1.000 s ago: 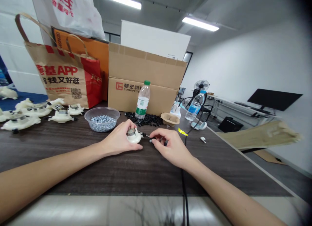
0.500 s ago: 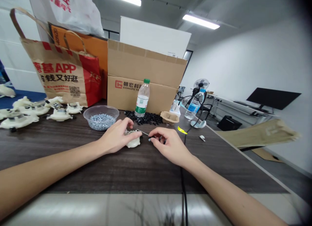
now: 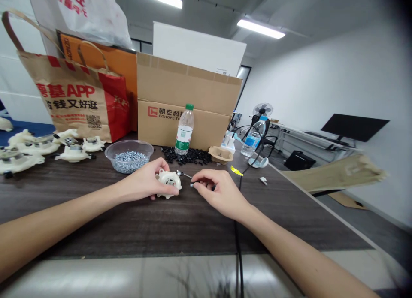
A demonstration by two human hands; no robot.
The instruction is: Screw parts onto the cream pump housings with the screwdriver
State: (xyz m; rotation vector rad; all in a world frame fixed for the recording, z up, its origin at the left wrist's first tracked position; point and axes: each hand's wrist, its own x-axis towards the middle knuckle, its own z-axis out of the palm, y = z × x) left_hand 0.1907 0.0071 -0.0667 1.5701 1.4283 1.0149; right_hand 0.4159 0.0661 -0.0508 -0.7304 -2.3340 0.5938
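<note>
My left hand (image 3: 152,178) is closed on a round cream plastic housing (image 3: 168,181), thumb over its front rim and fingers behind. The housing is tilted so that its face with several small openings shows. A small black part (image 3: 179,173) with a shiny bit sits at its right edge. My right hand (image 3: 222,191) is closed around what looks like a screwdriver (image 3: 187,176); its thin metal shaft points left toward the black part, its handle mostly hidden in the palm. Between right thumb and forefinger is a tiny shiny piece, apparently a screw (image 3: 192,185).
A clear bowl of small screws (image 3: 128,157) stands behind my left hand. Several cream housings (image 3: 72,153) lie at the left. Black small parts (image 3: 199,156) are heaped around a bottle (image 3: 184,133), beside a cardboard tray (image 3: 221,155). A black cable (image 3: 238,238) runs over the table's front edge.
My left hand has turned the housing, so its face with openings now shows toward me. The right hand stays close by with the screwdriver. The whole view has shifted slightly.
</note>
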